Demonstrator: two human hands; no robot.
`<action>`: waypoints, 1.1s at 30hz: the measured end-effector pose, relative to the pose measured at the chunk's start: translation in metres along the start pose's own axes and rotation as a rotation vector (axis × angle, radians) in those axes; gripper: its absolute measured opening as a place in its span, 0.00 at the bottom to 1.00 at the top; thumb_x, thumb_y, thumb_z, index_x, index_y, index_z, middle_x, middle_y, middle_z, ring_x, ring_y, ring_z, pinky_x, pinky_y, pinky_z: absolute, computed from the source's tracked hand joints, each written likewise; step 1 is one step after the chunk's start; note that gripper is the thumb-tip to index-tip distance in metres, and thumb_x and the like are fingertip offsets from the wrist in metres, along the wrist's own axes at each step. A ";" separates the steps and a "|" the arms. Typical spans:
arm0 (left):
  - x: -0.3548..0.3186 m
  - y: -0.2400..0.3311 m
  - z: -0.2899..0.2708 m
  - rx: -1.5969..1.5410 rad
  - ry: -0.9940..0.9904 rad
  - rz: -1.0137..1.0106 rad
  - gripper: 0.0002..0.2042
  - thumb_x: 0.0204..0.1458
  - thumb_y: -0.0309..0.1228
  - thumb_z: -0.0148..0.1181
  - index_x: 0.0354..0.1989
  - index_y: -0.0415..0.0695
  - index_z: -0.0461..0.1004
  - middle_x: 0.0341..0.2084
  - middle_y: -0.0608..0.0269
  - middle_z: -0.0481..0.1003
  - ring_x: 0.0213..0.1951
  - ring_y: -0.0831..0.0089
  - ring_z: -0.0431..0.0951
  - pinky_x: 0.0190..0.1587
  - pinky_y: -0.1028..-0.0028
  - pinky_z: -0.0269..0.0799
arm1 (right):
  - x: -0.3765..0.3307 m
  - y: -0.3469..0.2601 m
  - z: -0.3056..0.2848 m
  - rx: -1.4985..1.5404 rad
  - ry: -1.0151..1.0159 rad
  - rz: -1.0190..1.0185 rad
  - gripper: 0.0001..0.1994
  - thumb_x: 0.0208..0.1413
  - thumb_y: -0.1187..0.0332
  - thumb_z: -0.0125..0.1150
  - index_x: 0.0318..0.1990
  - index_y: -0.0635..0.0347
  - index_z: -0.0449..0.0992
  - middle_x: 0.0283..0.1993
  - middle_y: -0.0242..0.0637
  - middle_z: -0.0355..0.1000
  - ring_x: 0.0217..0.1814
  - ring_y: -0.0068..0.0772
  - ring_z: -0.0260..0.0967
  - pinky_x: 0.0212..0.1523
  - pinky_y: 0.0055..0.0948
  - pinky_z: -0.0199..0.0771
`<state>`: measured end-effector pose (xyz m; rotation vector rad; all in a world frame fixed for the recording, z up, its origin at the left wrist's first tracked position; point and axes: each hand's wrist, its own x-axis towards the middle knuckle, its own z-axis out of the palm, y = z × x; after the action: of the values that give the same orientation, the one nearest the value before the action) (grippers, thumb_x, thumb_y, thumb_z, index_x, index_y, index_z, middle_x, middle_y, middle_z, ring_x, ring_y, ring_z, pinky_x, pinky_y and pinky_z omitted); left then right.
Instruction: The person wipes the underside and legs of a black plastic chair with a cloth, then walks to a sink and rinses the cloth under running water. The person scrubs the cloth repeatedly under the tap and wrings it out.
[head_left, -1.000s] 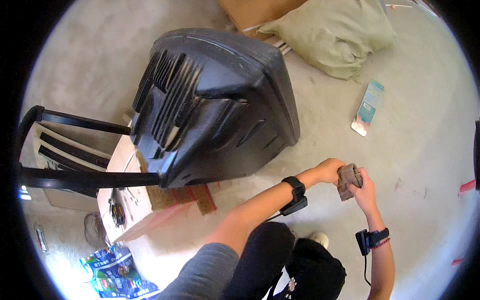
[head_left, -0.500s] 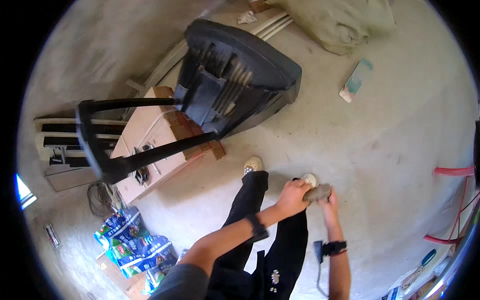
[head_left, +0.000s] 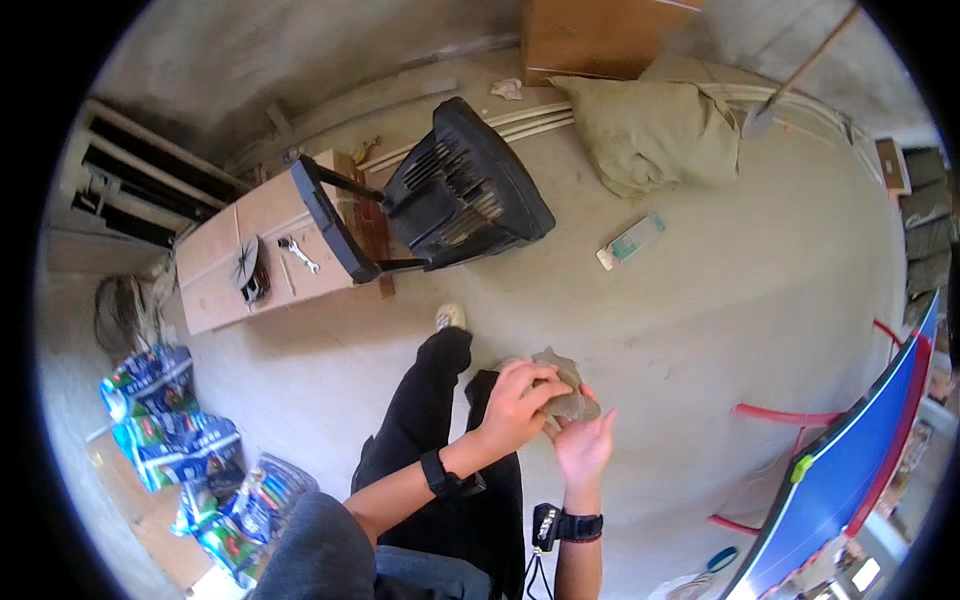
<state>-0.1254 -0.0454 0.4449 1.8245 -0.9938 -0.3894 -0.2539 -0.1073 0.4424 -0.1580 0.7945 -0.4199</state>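
My left hand (head_left: 513,402) pinches the upper left side of a crumpled grey-brown cloth (head_left: 572,402), fingers bent over it. Under its lower right side is my right hand (head_left: 583,447), thumb out, the cloth resting against its fingers. Both hands are in front of my dark trousers, above the floor. Past them, at the upper left, a black ribbed housing (head_left: 465,195) with a U-shaped frame (head_left: 330,220) leans at the end of a long cardboard box (head_left: 225,235). The cloth partly hides one of my shoes.
On the box lie a wrench (head_left: 299,255) and a dark wire spool (head_left: 250,272). Blue bags (head_left: 180,450) stand at lower left. A green sack (head_left: 650,135) and a flat package (head_left: 631,241) lie ahead. A blue panel with red edging (head_left: 845,460) stands at right.
The view has shifted, bringing the blue panel and the brown carton into sight. The cloth, bunched up before, is now spread wider between my hands, and my right hand has turned palm up.
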 end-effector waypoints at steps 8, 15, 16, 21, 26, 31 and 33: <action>0.040 -0.011 -0.010 -0.178 0.047 0.130 0.14 0.31 0.17 0.57 0.31 0.44 0.74 0.32 0.63 0.70 0.41 0.64 0.72 0.42 0.68 0.69 | 0.053 -0.057 0.041 -0.075 0.138 0.386 0.32 0.56 0.46 0.43 0.56 0.67 0.58 0.55 0.45 0.61 0.58 0.40 0.59 0.56 0.41 0.60; 0.093 -0.027 -0.029 -0.223 0.026 0.027 0.17 0.34 0.21 0.60 0.38 0.43 0.73 0.38 0.59 0.68 0.47 0.61 0.69 0.50 0.64 0.64 | 0.143 -0.097 0.094 -0.687 0.057 0.300 0.26 0.48 0.66 0.52 0.56 0.65 0.58 0.53 0.42 0.63 0.56 0.40 0.61 0.55 0.38 0.62; 0.102 -0.022 -0.042 -0.255 0.050 -0.051 0.19 0.35 0.23 0.62 0.41 0.43 0.71 0.40 0.58 0.68 0.48 0.61 0.67 0.51 0.64 0.63 | 0.152 -0.096 0.100 -0.605 0.072 0.287 0.26 0.47 0.68 0.52 0.56 0.65 0.58 0.53 0.42 0.63 0.56 0.40 0.61 0.55 0.38 0.61; 0.150 -0.017 -0.073 -0.317 0.386 -0.533 0.34 0.33 0.32 0.69 0.52 0.41 0.61 0.47 0.54 0.65 0.53 0.57 0.62 0.53 0.64 0.61 | 0.187 -0.084 0.141 -0.428 -0.040 0.195 0.27 0.45 0.70 0.52 0.56 0.64 0.59 0.52 0.43 0.64 0.55 0.41 0.62 0.56 0.39 0.61; 0.164 -0.068 -0.071 -1.153 0.358 -0.771 0.23 0.44 0.22 0.61 0.51 0.39 0.64 0.44 0.64 0.66 0.49 0.76 0.66 0.52 0.76 0.61 | 0.231 -0.066 0.192 -0.600 -0.178 0.281 0.25 0.45 0.74 0.51 0.55 0.65 0.59 0.51 0.44 0.64 0.54 0.39 0.63 0.57 0.37 0.60; 0.179 -0.101 -0.065 -0.545 0.543 -0.782 0.18 0.41 0.18 0.56 0.44 0.40 0.70 0.36 0.60 0.67 0.41 0.70 0.70 0.46 0.75 0.64 | 0.267 -0.042 0.197 -1.059 -0.119 0.202 0.18 0.53 0.77 0.51 0.52 0.66 0.61 0.50 0.39 0.65 0.51 0.29 0.63 0.51 0.27 0.64; 0.185 -0.105 -0.047 -0.338 0.656 -0.821 0.17 0.39 0.16 0.55 0.41 0.41 0.73 0.35 0.59 0.66 0.37 0.67 0.70 0.41 0.75 0.66 | 0.276 -0.038 0.184 -1.185 -0.080 0.197 0.17 0.54 0.76 0.51 0.52 0.66 0.61 0.50 0.37 0.66 0.51 0.27 0.63 0.49 0.25 0.64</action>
<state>0.0662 -0.1406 0.4047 1.7838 0.2856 -0.3694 0.0386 -0.2617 0.3998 -1.1783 0.8863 0.2927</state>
